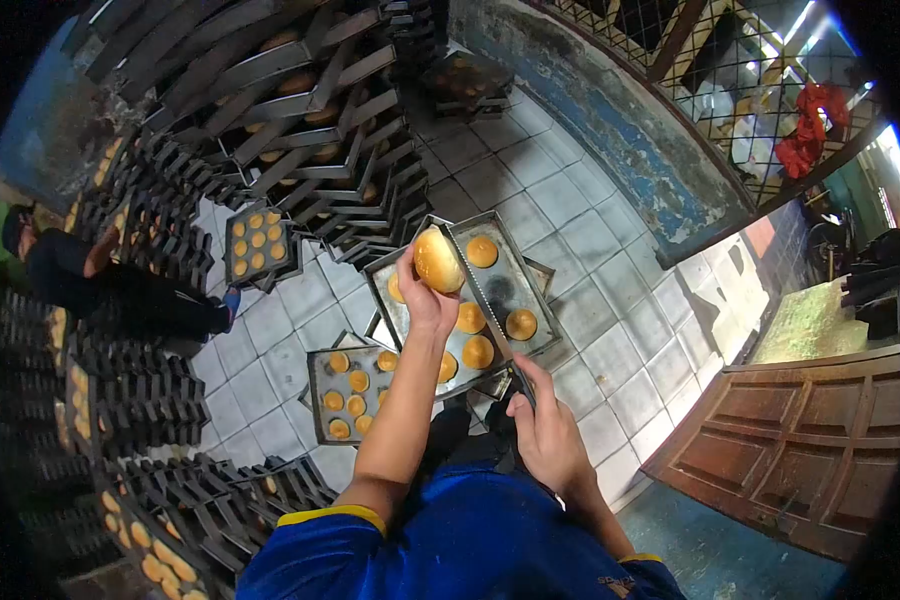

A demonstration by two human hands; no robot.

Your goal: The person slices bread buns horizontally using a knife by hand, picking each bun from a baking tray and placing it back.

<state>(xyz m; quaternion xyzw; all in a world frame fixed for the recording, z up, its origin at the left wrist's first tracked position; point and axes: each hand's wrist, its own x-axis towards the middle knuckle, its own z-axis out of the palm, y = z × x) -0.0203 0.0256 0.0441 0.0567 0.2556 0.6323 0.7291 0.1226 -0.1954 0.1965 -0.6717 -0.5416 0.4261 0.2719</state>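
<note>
A round golden bun (437,262) rests in my left hand (430,303), its fingers wrapped around the side and underneath. My right hand (548,430) grips the dark handle of a long serrated bread knife (482,298). The blade runs up along the right side of the bun, touching it or very close; I cannot tell whether it has cut in. Below my hands lies a metal baking tray (542,345) with several buns, one of them a bun (482,251) near its far edge. My left forearm hides part of this tray.
A second tray (317,400) of smaller buns sits lower left, and another tray (258,280) stands farther left. Tall stacks of dark trays (300,120) rise at the back and left. A person (120,275) stands among them. A wooden door (780,445) is at right, over white floor tiles (620,300).
</note>
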